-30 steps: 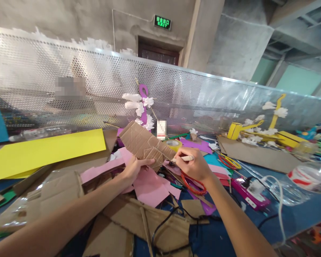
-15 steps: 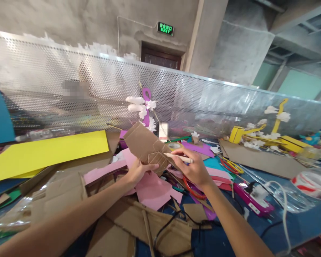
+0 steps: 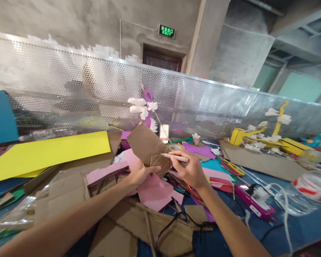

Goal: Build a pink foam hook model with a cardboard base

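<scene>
Fingers of left hand closed on cardboard piece, tilting its face toward the pencil pinched in right hand; tip contact apparently made.

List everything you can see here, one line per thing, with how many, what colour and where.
cardboard piece: one, brown, raised at centre
pale stick: one, cream, end at the cardboard piece
yellow sheet: one, yellow, left
pink paper: several, pink, centre, lying flat
cardboard scraps: many, brown, near edge
tape roll: one, yellowish, behind the cardboard piece
purple model: one, purple with white blooms, centre back
yellow model: one, yellow with white blooms, right
power strip: one, purple, right
perforated screen: one, silver, along the back
exit sign: one, green, top centre
left hand: one, bare, gripping the cardboard piece
right hand: one, bare, gripping the pale stick
</scene>
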A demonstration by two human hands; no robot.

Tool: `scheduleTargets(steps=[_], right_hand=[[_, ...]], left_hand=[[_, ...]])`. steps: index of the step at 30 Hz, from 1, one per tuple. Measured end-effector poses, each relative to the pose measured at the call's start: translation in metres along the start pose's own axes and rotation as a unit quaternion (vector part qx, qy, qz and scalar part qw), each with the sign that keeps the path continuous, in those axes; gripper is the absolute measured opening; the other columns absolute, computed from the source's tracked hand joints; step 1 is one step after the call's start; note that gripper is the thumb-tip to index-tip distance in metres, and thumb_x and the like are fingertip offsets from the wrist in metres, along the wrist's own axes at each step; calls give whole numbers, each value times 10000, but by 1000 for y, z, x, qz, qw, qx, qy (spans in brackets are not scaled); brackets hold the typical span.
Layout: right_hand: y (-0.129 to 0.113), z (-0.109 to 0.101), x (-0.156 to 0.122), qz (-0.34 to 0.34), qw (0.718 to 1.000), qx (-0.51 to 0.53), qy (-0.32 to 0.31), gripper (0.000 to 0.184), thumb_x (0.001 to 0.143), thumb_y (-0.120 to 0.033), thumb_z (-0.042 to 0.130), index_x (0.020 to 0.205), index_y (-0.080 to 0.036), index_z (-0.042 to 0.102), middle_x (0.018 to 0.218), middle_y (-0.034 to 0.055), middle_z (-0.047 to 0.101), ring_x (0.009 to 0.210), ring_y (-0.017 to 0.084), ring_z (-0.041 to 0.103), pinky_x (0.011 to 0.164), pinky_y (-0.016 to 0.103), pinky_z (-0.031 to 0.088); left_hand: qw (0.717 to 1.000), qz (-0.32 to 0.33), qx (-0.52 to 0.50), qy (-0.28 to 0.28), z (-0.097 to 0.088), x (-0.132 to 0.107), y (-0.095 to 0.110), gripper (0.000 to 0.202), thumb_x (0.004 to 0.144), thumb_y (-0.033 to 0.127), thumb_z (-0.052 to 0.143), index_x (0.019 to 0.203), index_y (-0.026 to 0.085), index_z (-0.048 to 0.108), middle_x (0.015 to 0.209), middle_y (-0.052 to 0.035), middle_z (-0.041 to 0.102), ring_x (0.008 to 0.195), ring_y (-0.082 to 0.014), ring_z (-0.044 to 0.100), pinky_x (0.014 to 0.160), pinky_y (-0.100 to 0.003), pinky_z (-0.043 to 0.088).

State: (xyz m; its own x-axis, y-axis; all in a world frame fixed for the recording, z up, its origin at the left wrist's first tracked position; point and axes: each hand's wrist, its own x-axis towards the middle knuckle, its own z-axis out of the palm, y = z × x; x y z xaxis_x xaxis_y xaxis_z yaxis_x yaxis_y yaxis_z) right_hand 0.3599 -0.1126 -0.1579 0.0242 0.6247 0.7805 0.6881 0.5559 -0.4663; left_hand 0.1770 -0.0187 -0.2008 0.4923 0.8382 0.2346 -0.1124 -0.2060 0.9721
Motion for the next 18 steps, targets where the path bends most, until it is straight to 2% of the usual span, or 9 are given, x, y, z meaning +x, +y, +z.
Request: scheduleTargets(steps=[11,18], right_hand=[[2,8,-3,-36,999,-30,-11,150,983,-250,599,1062,-232,725,1035,64,774,976,220,720,867,349,569],[0,7,-3,-33,999,-22,-7,153,995,-257,589,1068,-226,720,1050,63,773,995,218,725,858,341,578]], left_hand=[[1000,-6,11,9,-2,4,-7,302,646,295,797,856,169,619,676,12,616,571,-149,549,525,-273,456],[1000,-9,10,10,1,-1,0,251,650,280,781,806,182,611,647,25,602,542,-142,529,517,-271,435]])
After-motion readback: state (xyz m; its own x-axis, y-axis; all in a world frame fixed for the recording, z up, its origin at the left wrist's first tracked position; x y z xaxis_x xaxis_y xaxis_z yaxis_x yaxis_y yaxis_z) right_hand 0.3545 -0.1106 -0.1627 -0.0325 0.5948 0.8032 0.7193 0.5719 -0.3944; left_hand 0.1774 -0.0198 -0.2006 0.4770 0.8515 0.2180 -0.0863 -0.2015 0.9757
